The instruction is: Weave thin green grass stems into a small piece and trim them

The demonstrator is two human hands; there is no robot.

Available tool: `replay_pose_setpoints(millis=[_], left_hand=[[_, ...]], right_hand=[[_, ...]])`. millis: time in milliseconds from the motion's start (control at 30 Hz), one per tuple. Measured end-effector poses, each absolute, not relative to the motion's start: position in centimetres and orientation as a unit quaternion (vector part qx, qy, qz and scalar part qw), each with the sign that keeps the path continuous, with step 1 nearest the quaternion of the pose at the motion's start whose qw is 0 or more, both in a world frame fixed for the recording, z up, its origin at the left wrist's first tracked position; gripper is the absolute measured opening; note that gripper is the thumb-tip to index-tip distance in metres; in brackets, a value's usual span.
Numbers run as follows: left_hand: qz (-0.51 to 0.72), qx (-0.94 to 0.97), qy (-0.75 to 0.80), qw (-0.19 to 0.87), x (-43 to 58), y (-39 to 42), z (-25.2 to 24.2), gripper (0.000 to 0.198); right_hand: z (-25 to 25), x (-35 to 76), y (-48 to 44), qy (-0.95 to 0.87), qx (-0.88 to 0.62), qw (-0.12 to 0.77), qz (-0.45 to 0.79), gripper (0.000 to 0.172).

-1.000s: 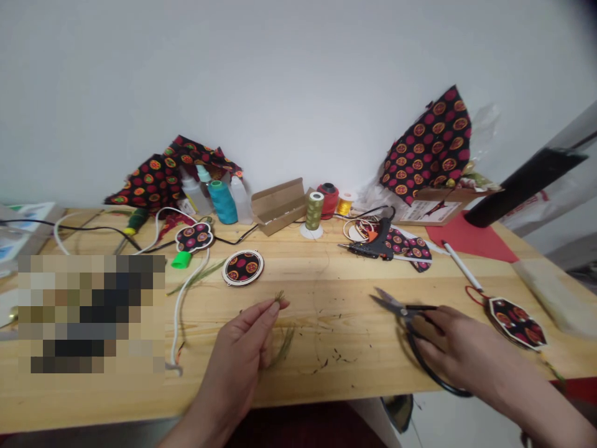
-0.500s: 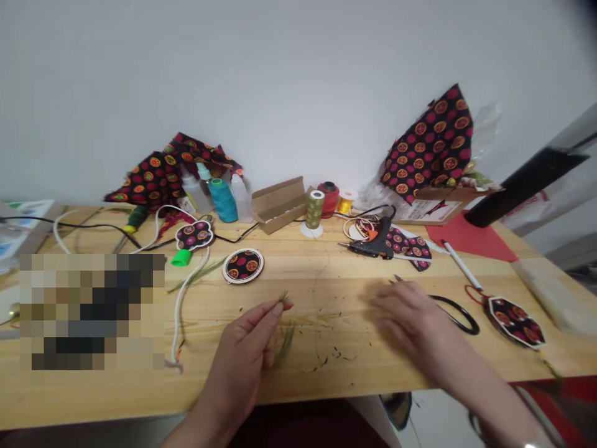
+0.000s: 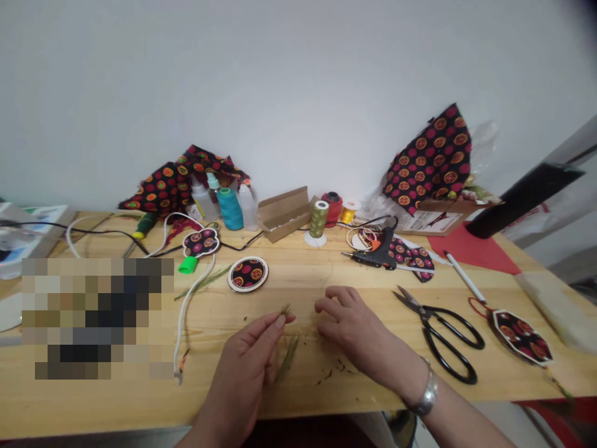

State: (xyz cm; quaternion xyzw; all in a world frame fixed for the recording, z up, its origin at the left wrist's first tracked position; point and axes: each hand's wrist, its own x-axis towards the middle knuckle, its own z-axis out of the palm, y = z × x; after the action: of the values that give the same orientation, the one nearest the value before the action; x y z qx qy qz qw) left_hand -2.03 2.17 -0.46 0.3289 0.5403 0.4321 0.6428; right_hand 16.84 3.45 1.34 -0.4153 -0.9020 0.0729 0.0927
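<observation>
My left hand pinches a small bundle of olive-green threads between thumb and fingers, the tuft sticking up and the tails hanging toward the table. My right hand hovers just right of the tuft with fingers curled and apart, holding nothing. Black-handled scissors lie on the wooden table to the right of that hand. An olive thread spool stands behind, a thin strand running from it toward my hands.
A round patterned fabric disc lies ahead-left, a flower-shaped one behind it, an octagonal one at far right. A glue gun, pen, white cord, teal spool, bottles and fabric heaps line the back.
My right hand put the scissors down on the table and moved left to the thread tuft. My left hand kept its pinch on the threads. The view shifted slightly.
</observation>
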Motion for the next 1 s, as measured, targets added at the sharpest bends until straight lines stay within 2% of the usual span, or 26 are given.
replay_pose_setpoints(millis=[67,167,367,467,600,867,967,1000], left_hand=[[0.427,0.332,0.544,0.642,-2.1,2.1,-0.6,0.038],[0.433,0.331,0.547,0.635,-2.2,2.2,-0.7,0.039],[0.432,0.324,0.539,0.647,-2.3,2.5,-0.9,0.047],[0.426,0.332,0.526,0.657,-2.4,2.6,-1.4,0.05],[0.423,0.329,0.515,0.668,-2.5,2.6,-1.9,0.052],[0.403,0.337,0.522,0.672,-2.7,2.6,-1.4,0.058],[0.405,0.335,0.523,0.671,-2.7,2.6,-1.3,0.057],[0.408,0.333,0.522,0.671,-2.6,2.6,-1.3,0.056]], right_hand=[[1.4,16.7,3.5,-0.895,-0.416,0.117,0.111,0.014],[1.2,16.9,4.0,-0.854,-0.415,0.211,0.234,0.018],[2.2,18.0,6.6,-0.617,-0.374,0.43,0.543,0.013],[3.5,18.2,8.4,-0.534,-0.345,0.48,0.605,0.015],[6.3,18.0,11.6,-0.529,-0.347,0.505,0.587,0.024],[15.7,18.7,18.8,-0.524,-0.341,0.62,0.473,0.017],[21.4,19.7,19.3,-0.555,-0.354,0.659,0.364,0.013],[23.6,20.1,19.1,-0.57,-0.372,0.663,0.312,0.022]])
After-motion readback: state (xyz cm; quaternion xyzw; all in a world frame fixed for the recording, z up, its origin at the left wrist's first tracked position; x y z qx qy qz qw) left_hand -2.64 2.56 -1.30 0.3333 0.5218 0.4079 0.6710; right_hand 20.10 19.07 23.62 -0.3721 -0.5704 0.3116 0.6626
